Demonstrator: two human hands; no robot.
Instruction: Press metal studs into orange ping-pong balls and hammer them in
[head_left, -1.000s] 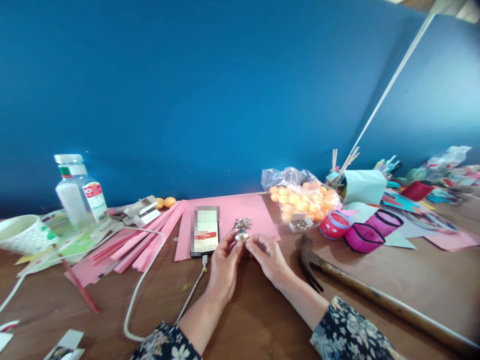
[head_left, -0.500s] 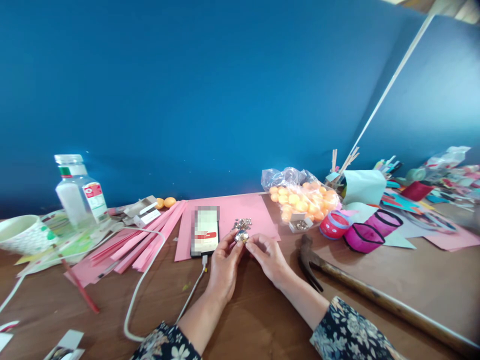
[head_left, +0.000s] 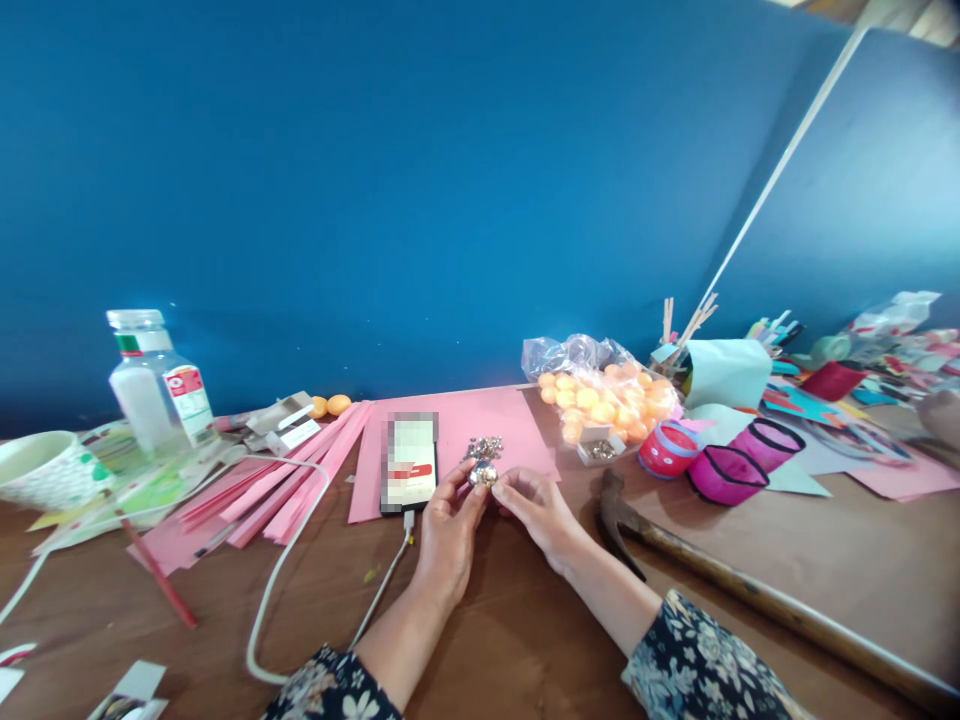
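Between the fingertips of my two hands is a small round shiny ball [head_left: 483, 473], silver and gold on its surface. My left hand [head_left: 448, 515] pinches it from the left with thumb and fingers. On the other side, my right hand [head_left: 538, 505] has its thumb and forefinger pinched together at the ball's edge; anything tiny inside that pinch is too small to make out. Just behind the ball lies a loose heap of small shiny metal pieces [head_left: 486, 446] on pink paper [head_left: 517, 420]. A phone [head_left: 411, 465] with a cable plugged in rests left of my hands.
To the right lies a hammer [head_left: 705, 550]. Behind it are a bag of orange balls [head_left: 600, 400], a small box [head_left: 598, 450] of metal pieces and purple rings [head_left: 726, 475]. Pink paper strips [head_left: 300, 490], a glass bottle [head_left: 154, 390] and a patterned bowl [head_left: 52, 470] are at left.
My hands and the ball stay almost in place, with only a slight shift of the fingers. A blurred shape, perhaps another person's hand, has come in at the right edge.
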